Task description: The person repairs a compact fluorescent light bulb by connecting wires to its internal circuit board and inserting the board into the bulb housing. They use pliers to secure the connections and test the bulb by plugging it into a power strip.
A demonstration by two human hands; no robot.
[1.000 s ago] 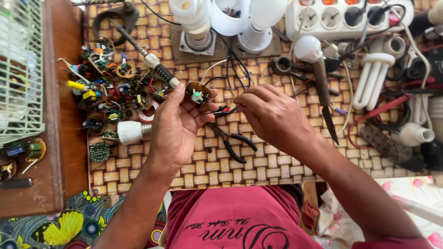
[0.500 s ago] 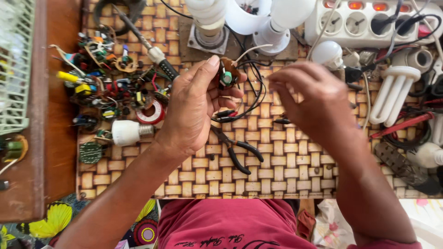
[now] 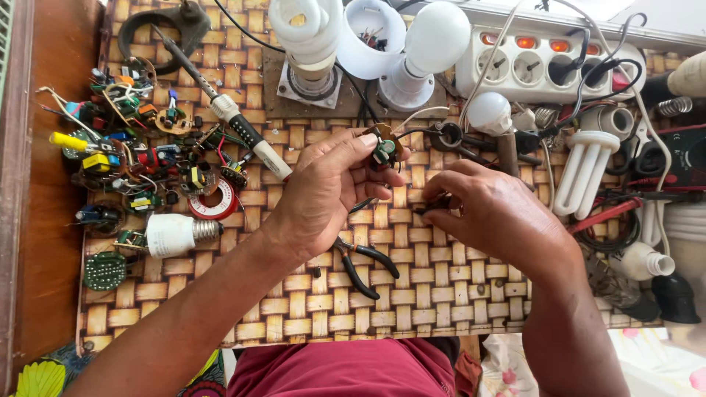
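My left hand holds a small round circuit board with green and dark parts between thumb and fingers, lifted just over the woven mat. My right hand rests lower on the mat to the right, its fingertips pinched on a thin dark wire or probe tip; what it is stays unclear. Black-handled pliers lie on the mat under my left wrist. A soldering iron lies diagonally at the upper left, its white handle end close to my left hand.
A heap of small circuit boards and parts covers the left of the mat, beside a red solder reel and a lamp base. Lamps on holders, a white power strip and spiral tube lamps crowd the back and right.
My right hand has dropped from level with the board to the mat and pinched something thin. My left hand keeps the round board and has shifted slightly.
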